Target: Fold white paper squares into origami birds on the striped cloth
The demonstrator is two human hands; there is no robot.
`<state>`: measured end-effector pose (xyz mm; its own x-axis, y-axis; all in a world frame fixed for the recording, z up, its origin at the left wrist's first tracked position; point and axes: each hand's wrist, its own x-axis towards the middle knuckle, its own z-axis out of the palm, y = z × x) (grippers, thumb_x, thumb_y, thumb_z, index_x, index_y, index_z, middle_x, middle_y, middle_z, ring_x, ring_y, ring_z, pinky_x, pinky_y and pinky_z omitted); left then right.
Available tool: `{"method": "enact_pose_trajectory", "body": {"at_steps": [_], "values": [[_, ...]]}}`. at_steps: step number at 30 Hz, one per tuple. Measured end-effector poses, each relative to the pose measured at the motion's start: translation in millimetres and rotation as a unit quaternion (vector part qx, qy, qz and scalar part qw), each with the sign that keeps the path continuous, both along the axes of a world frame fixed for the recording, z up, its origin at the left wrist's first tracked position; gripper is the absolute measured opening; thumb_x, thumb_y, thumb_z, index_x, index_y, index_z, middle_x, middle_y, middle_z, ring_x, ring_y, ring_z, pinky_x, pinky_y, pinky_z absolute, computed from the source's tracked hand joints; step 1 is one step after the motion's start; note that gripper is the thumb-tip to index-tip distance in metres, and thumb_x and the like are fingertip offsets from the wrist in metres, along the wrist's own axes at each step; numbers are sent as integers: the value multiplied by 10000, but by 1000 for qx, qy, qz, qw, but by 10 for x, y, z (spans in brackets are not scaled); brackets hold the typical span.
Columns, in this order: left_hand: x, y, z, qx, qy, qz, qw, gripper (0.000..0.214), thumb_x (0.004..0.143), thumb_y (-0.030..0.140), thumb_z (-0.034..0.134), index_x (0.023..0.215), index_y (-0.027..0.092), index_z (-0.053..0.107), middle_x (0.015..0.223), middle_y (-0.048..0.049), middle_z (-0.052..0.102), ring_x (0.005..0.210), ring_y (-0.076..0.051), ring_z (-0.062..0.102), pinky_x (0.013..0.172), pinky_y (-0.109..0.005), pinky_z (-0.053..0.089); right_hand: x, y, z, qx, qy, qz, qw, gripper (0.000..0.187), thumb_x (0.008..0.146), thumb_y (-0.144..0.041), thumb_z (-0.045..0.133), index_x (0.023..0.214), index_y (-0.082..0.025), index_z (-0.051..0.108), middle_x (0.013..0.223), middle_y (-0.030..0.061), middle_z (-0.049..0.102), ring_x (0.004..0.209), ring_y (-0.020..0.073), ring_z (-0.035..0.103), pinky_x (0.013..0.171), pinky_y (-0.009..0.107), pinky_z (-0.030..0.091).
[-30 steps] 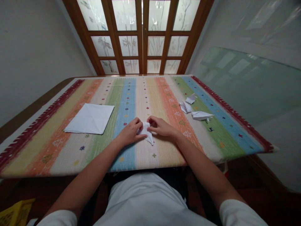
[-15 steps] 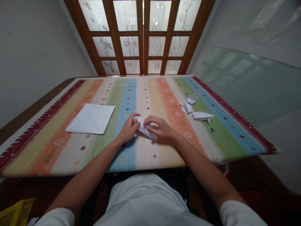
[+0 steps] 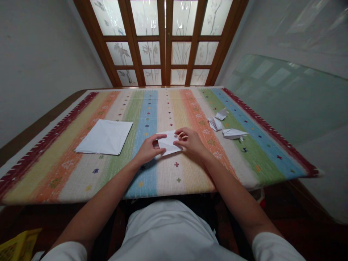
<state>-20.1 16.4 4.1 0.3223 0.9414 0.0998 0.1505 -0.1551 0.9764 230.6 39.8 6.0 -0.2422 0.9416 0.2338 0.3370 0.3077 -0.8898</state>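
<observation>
This looks like a room in a private home, perhaps a small dining room, not a workshop or lab. Straight ahead beyond the fingers (image 3: 185, 135) stand wooden-framed double doors (image 3: 165, 43) with frosted glass panes etched with bamboo and leafy stems, and plain white walls (image 3: 46, 65) rise to the left of them. Under the fingers, a woven tablecloth (image 3: 145, 181) in soft stripes with small embroidered motifs covers the bench (image 3: 40, 127), a household touch, while a large glass pane (image 3: 288, 98) to the right of the fingers reflects the door panels.
</observation>
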Motion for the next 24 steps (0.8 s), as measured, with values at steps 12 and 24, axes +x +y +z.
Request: {"method": "enact_pose_trajectory", "body": {"at_steps": [12, 24], "values": [[4, 0, -11, 28, 23, 18, 999, 558, 849, 269, 793, 1386, 154, 689, 1378, -176, 709, 1037, -218, 742, 848, -338, 647, -5, 23, -6, -150, 157, -28, 976, 476, 620, -359, 905, 1027, -225, 699, 897, 20, 698, 775, 185, 673, 645, 312, 545], [9, 6, -43, 70, 78, 32, 994, 471, 838, 202, 745, 1307, 174, 698, 1337, -143, 733, 862, -159, 738, 787, -308, 625, -71, -52, 57, 53, -65, -93, 992, 166, 884, -346, 717, 775, -227, 678, 777, 48, 693, 720, 201, 602, 715, 344, 465]]}}
